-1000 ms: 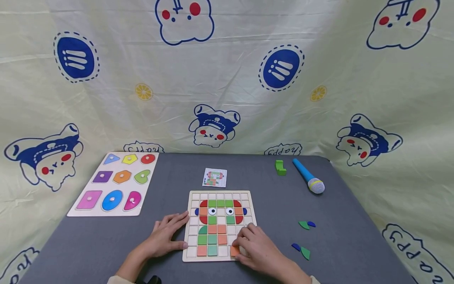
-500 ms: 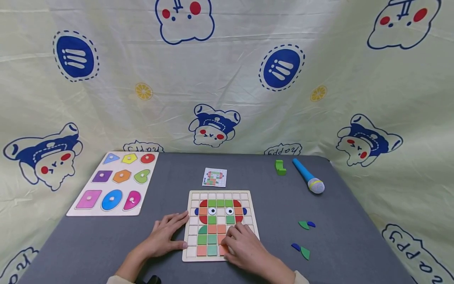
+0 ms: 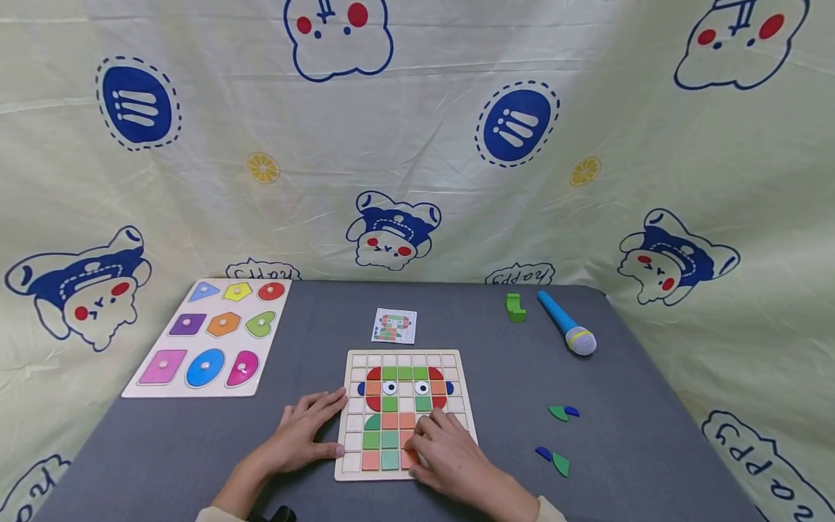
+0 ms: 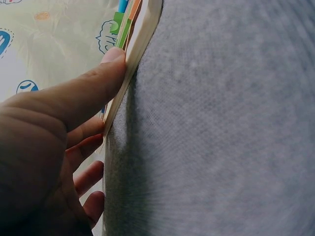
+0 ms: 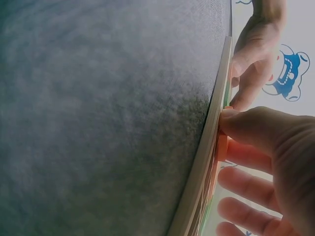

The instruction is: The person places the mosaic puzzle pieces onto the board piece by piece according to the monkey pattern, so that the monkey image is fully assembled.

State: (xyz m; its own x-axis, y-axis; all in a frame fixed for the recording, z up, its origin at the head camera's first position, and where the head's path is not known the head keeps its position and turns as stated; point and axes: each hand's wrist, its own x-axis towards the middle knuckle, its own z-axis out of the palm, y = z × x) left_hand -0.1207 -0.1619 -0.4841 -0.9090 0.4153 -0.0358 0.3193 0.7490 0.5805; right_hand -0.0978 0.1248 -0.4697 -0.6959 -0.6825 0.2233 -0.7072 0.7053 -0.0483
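Note:
In the head view a wooden grid board (image 3: 463, 428) lies on the grey table, with coloured tiles forming a figure with two eyes. My left hand (image 3: 301, 429) rests at its left edge, fingers fairly straight, thumb (image 4: 106, 73) against the rim. Over the lower right of the board, my right hand (image 3: 450, 453) pinches an orange square tile (image 5: 222, 147) between thumb and index finger, at the bottom row beside a teal tile (image 3: 389, 460). The fingers mostly cover this tile in the head view.
Behind the board lies a small pattern card (image 3: 394, 326). A shape puzzle board (image 3: 215, 355) stands at the left. Green (image 3: 561, 465) and blue pieces (image 3: 544, 453) lie at the right, with a toy microphone (image 3: 566, 322) and a green block (image 3: 515, 308) farther back.
My right hand has moved left with the orange square tile, from the board's right side to the cell beside the teal tile. My left hand has stayed in place.

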